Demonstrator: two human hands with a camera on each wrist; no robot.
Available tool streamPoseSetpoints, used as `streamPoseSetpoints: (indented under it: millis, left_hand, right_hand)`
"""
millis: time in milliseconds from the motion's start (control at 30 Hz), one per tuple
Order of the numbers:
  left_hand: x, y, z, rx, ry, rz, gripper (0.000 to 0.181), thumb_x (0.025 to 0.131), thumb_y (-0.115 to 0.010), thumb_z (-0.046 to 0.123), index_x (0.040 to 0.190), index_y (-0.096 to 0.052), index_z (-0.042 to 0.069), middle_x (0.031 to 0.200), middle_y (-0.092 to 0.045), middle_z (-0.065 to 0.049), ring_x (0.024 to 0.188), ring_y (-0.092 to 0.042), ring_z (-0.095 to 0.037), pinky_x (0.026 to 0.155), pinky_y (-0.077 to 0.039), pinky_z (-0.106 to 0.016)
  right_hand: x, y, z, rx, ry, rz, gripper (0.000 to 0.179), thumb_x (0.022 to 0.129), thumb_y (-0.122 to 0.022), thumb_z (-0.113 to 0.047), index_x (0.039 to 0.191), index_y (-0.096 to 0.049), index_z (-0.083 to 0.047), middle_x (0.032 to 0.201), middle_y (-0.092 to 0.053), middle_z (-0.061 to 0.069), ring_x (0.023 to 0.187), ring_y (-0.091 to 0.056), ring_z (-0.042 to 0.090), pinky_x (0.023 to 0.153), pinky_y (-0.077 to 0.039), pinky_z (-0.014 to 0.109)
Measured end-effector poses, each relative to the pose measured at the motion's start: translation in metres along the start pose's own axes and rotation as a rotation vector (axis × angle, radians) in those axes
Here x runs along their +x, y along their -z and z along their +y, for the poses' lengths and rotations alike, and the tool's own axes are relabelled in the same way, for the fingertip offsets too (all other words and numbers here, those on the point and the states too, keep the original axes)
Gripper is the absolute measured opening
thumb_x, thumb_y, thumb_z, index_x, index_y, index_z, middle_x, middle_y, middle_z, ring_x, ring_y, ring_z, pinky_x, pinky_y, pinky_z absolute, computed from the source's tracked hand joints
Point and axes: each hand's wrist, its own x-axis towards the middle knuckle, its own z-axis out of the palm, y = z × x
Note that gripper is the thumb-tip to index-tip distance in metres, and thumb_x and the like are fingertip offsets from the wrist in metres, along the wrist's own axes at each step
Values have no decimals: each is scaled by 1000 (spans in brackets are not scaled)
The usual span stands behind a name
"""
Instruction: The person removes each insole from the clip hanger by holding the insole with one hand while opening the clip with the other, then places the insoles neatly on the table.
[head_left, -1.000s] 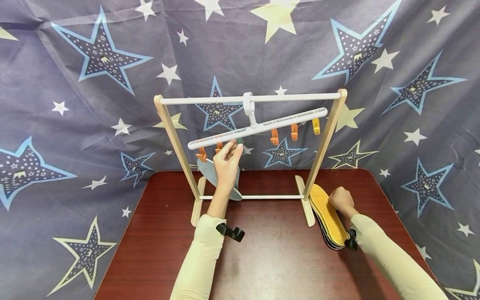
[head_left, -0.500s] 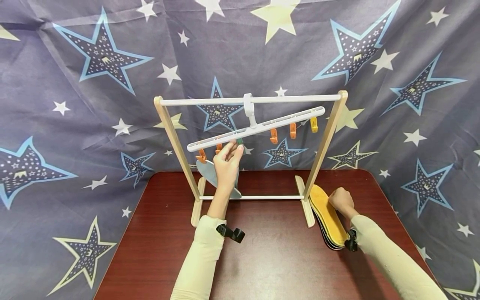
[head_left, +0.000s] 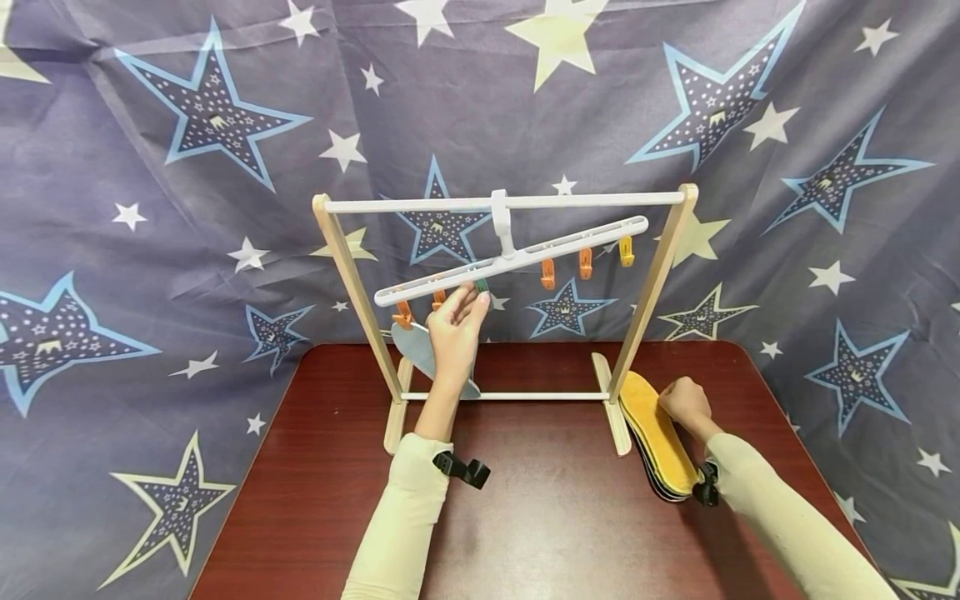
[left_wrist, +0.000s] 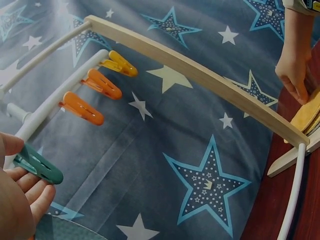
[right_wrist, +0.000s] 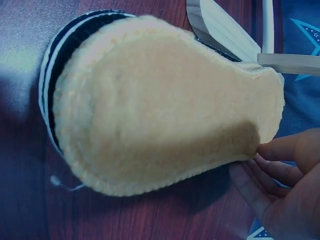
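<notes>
One blue-grey piece [head_left: 414, 345] hangs, left hand [head_left: 453, 337] pinching the green clip [left_wrist: 41, 166], right hand [head_left: 684, 402] gripping a yellow insole [right_wrist: 155, 105] not yet up!

A glossy reddish-brown wood-grain table [head_left: 540, 492] with rounded far corners stands before a creased grey-purple fabric backdrop [head_left: 480, 100], printed with blue-outlined patterned stars [head_left: 217, 117], plain white stars [head_left: 343, 150] and pale yellow stars [head_left: 558, 42]. On the table stands a pale wooden frame [head_left: 651, 292], its two posts joined by white round rods [head_left: 600, 201] at top and bottom.
</notes>
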Motion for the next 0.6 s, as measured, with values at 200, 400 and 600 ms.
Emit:
streamPoseSetpoints:
  millis: [200,400,600]
  left_hand:
    - [-3,1,0,-18,6,-6,44,94,-71,5,133,-60,-10,127,-66,-30,109,-70,-23,97,-57,-24]
    - [-7,5,-2,-18,-19,5,45,94,-71,4,135,-59,-9,129,-66,-29,118,-67,-37,97,-56,-23]
    - [-15,7,4,34,-98,47,36,94,-69,1,127,-64,-12,122,-69,-30,102,-73,-17,89,-58,-19]
  right_hand:
    - [-1,2,3,13,13,-7,21,78,-54,-9,58,-59,-9,48,-43,-8,46,-44,12,45,-33,23]
    - [-6,5,0,24,25,4,17,78,-56,-10,65,-64,-5,52,-46,-7,50,-45,12,47,-34,24]
    - [-13,10,-6,25,53,38,21,83,-60,-11,87,-76,3,63,-63,-1,59,-54,16,52,-42,27]
